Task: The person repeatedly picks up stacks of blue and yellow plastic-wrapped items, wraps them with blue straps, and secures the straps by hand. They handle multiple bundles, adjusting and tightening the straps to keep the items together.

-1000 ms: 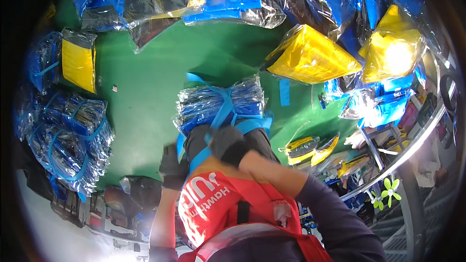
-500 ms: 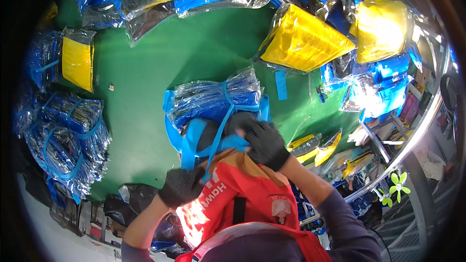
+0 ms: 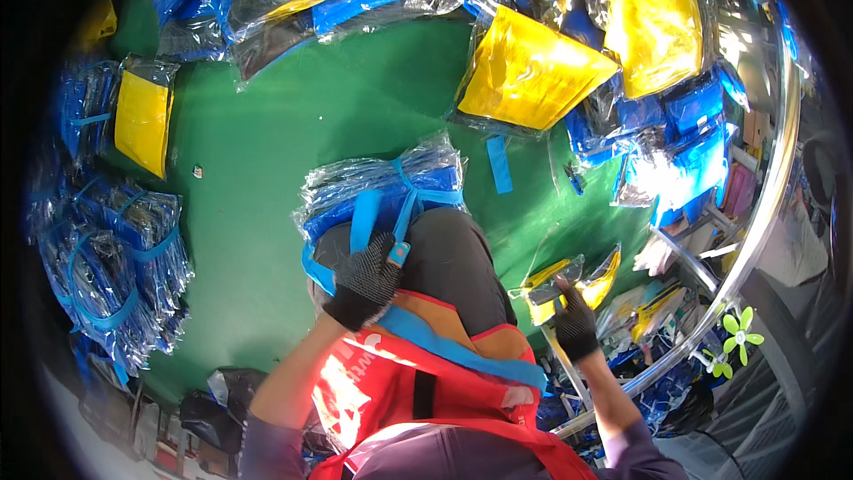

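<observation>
A bundle of blue packets in clear plastic (image 3: 342,204) lies on the green surface beyond my knees, crossed by a light blue strap (image 3: 407,180). My left hand (image 3: 362,283), in a dark dotted glove with bare fingertips, is closed on the strap close to the bundle's near edge. A length of light blue band (image 3: 462,351) lies across my lap over the red apron (image 3: 391,382). Away to the right, my right hand (image 3: 577,324), gloved alike, has its fingers apart at small yellow-and-black packets (image 3: 597,280). Nothing shows in its grasp.
Strapped blue bundles (image 3: 111,276) are stacked at left near a yellow packet (image 3: 142,120). Bagged yellow packets (image 3: 533,71) and blue ones line the far side. A loose blue strip (image 3: 499,164) lies beyond the bundle. A metal rail (image 3: 755,231) curves along the right, near a small green fan (image 3: 740,338).
My right hand has left the strap and moved right to the small yellow packets. My left hand has moved up and inward, still gripping the strap. The band now lies across my lap.
</observation>
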A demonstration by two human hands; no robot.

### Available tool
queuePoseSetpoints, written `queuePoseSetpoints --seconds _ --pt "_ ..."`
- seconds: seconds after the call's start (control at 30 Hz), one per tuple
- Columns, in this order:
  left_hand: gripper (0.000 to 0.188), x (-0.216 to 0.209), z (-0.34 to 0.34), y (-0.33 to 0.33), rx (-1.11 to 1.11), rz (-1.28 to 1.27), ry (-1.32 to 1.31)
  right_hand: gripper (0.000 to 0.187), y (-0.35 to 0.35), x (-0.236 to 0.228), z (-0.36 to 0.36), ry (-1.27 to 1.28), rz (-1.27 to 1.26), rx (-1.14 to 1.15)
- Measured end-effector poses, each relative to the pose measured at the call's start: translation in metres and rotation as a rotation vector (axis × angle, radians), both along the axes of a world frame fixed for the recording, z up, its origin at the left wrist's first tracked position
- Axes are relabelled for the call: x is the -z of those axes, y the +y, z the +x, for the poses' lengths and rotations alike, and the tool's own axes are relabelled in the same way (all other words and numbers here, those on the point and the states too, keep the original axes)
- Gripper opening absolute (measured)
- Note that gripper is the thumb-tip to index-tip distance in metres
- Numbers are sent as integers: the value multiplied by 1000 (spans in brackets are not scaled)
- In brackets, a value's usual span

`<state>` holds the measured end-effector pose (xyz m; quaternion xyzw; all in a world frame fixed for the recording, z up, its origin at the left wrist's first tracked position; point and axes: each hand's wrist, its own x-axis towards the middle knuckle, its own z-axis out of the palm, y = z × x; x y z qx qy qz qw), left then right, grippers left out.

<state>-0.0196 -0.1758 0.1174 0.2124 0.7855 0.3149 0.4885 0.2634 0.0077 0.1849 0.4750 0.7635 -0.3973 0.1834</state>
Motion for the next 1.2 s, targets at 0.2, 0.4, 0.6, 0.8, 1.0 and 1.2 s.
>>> queuePoseSetpoints --seconds 0.2,0.4,0.6,0.8,1.0,1.2 --pt "27 -16 39 -37 -76 -50 145 46 -77 86 -175 320 23 -718" --pt "29 -45 117 -59 8 -99 292 29 -113 70 -138 279 -30 -907" --pt "32 -52 156 -103 45 -7 112 25 -163 48 -99 196 -477 -540" --pt "25 -39 73 -145 -364 245 -661 29 -133 35 -99 498 21 -1010" --pt "28 96 10 -174 -895 272 40 40 -126 14 -184 562 -227 -981" --pt "22 164 27 -218 -1153 597 -152 24 -167 56 -264 641 -518 -1200"
